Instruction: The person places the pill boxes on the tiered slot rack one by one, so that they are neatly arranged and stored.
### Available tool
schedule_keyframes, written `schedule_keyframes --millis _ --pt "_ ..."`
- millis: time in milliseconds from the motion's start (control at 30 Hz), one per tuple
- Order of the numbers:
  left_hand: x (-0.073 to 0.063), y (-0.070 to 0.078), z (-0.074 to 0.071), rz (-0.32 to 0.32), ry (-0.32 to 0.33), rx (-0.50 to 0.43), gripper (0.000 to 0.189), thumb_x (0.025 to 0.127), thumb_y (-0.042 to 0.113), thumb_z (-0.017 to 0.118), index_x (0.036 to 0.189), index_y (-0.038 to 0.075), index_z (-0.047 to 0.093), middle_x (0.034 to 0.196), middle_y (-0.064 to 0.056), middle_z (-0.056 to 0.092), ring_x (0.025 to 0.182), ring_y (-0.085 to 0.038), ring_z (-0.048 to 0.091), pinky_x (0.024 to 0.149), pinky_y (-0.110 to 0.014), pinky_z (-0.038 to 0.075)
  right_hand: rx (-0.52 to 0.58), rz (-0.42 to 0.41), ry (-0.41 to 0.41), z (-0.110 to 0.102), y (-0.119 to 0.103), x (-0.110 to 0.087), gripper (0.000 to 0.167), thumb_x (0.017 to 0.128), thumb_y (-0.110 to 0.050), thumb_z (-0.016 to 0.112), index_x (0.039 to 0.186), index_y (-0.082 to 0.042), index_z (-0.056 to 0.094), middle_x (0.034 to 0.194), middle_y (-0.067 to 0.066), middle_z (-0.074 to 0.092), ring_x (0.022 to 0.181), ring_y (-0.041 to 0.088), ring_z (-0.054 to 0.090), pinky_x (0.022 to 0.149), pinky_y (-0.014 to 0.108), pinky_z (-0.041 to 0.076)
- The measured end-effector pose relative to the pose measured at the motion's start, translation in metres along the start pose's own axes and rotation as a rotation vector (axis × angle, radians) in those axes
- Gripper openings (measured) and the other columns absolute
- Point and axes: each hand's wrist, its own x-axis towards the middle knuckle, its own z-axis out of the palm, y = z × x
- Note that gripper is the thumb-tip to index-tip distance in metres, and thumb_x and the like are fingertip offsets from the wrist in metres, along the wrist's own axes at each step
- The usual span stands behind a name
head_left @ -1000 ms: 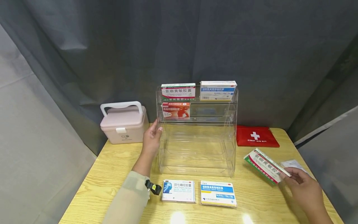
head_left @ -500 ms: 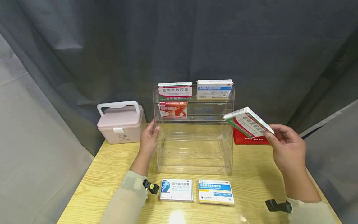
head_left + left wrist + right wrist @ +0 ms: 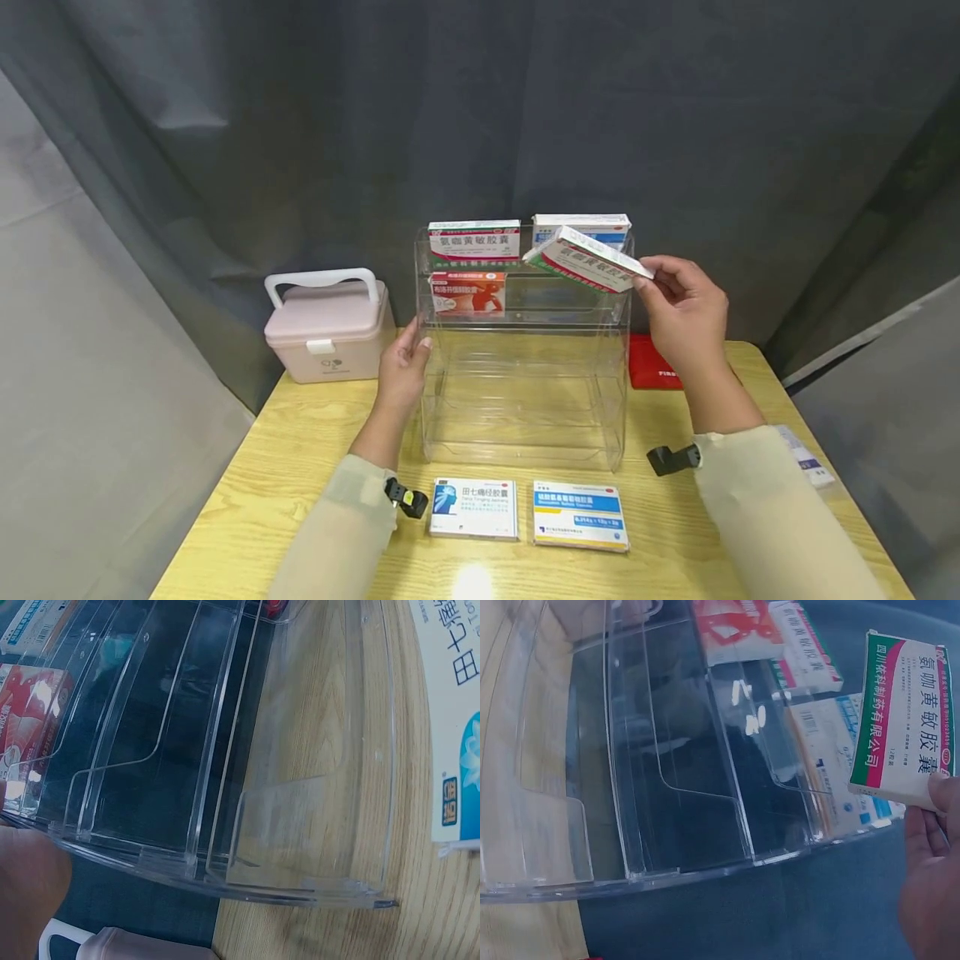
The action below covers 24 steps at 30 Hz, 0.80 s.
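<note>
My right hand (image 3: 686, 312) pinches one end of a white, green and red medicine box (image 3: 904, 720). That box is tilted in front of the upper right part of a clear acrylic display rack (image 3: 525, 457), overlapping a blue-and-white box (image 3: 581, 223) on the top tier. My left hand (image 3: 402, 367) grips the rack's left side edge, thumb toward the front. On the top tier's left sits a matching green-and-red box (image 3: 474, 242). Below it, a red-orange box (image 3: 468, 294) occupies the second tier's left side.
Before the rack lie a white box with a blue head picture (image 3: 474, 510) and a blue-and-yellow box (image 3: 579, 517). A pink lidded case (image 3: 326, 333) stands left. A red first aid pouch (image 3: 652, 364) lies right, partly hidden. Near the right sleeve is a white packet (image 3: 810, 462).
My right hand has carried the green-and-red medicine box up and leftward from the table's right side to the rack's upper right. My left hand stays on the rack's side.
</note>
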Motion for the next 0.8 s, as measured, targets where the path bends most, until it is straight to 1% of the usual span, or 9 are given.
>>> schedule_keyframes --millis 100,167,267,333,433,567,633,700,800 --pt "0.000 0.000 0.000 -0.007 0.004 0.010 0.057 0.113 0.012 0.057 0.168 0.015 0.042 0.176 -0.002 0.038 0.165 -0.027 0.034 0.135 -0.042 0.033 -0.083 -0.054 -0.006 0.010 0.002 0.005 0.023 0.101 -0.006 0.078 0.124 -0.007 0.079 0.121 0.003 0.073 0.101 -0.008 0.067 0.096 0.005 0.056" --pt "0.000 0.000 0.000 -0.005 0.007 0.016 0.057 0.113 0.012 0.057 0.168 0.015 0.043 0.176 -0.005 0.038 0.165 -0.028 0.035 0.135 -0.043 0.034 -0.119 -0.086 -0.012 0.015 0.005 0.006 0.022 0.101 -0.005 0.077 0.123 -0.007 0.080 0.122 0.006 0.074 0.101 -0.011 0.065 0.099 0.008 0.057" --pt "0.000 0.001 0.000 0.005 0.013 0.014 0.056 0.113 0.010 0.056 0.167 0.013 0.044 0.175 -0.009 0.040 0.164 -0.030 0.036 0.134 -0.044 0.035 -0.135 -0.121 -0.018 0.020 0.011 0.006 0.023 0.100 0.002 0.076 0.121 -0.005 0.080 0.123 0.009 0.073 0.103 -0.014 0.063 0.102 0.011 0.057" --pt "0.000 0.001 0.001 0.011 0.016 0.009 0.055 0.112 0.008 0.056 0.166 0.012 0.045 0.174 -0.011 0.040 0.163 -0.032 0.037 0.134 -0.045 0.035 -0.149 -0.132 -0.023 0.021 0.016 0.006 0.023 0.100 0.004 0.075 0.121 -0.004 0.080 0.124 0.010 0.073 0.103 -0.012 0.062 0.104 0.011 0.056" --pt "0.000 0.000 0.002 0.013 0.014 -0.002 0.055 0.112 0.007 0.057 0.166 0.012 0.045 0.174 -0.012 0.041 0.163 -0.032 0.037 0.134 -0.046 0.034 -0.164 -0.148 -0.032 0.022 0.020 0.005 0.024 0.099 0.006 0.075 0.121 -0.003 0.080 0.125 0.011 0.073 0.104 -0.002 0.064 0.104 0.008 0.054" --pt "0.000 0.000 0.002 0.003 0.015 0.001 0.056 0.112 0.009 0.057 0.166 0.015 0.045 0.174 -0.008 0.041 0.164 -0.029 0.037 0.135 -0.043 0.034 -0.204 -0.174 -0.040 0.023 0.021 0.006 0.025 0.099 0.006 0.075 0.121 -0.005 0.081 0.127 0.011 0.075 0.106 0.017 0.070 0.099 -0.001 0.048" --pt "0.000 0.001 0.001 0.001 0.018 0.004 0.056 0.112 0.010 0.058 0.166 0.016 0.045 0.174 -0.006 0.041 0.164 -0.027 0.037 0.135 -0.042 0.034 -0.237 -0.177 -0.048 0.023 0.020 0.006 0.027 0.099 0.005 0.075 0.122 -0.007 0.081 0.129 0.011 0.076 0.109 0.024 0.073 0.097 -0.003 0.044" --pt "0.000 0.001 0.001 0.006 0.018 0.002 0.056 0.112 0.010 0.058 0.166 0.015 0.045 0.174 -0.006 0.041 0.164 -0.028 0.037 0.135 -0.042 0.034 -0.278 -0.172 -0.057 0.023 0.019 0.006 0.029 0.099 0.004 0.075 0.124 -0.010 0.081 0.131 0.010 0.076 0.113 0.028 0.074 0.102 0.008 0.053" --pt "0.001 -0.001 0.001 0.008 0.017 0.000 0.057 0.112 0.008 0.058 0.167 0.014 0.044 0.175 -0.005 0.040 0.164 -0.028 0.036 0.135 -0.042 0.033 -0.331 -0.165 -0.072 0.024 0.019 0.005 0.032 0.100 0.001 0.075 0.128 -0.013 0.081 0.135 0.010 0.076 0.121 0.031 0.073 0.112 0.035 0.060"
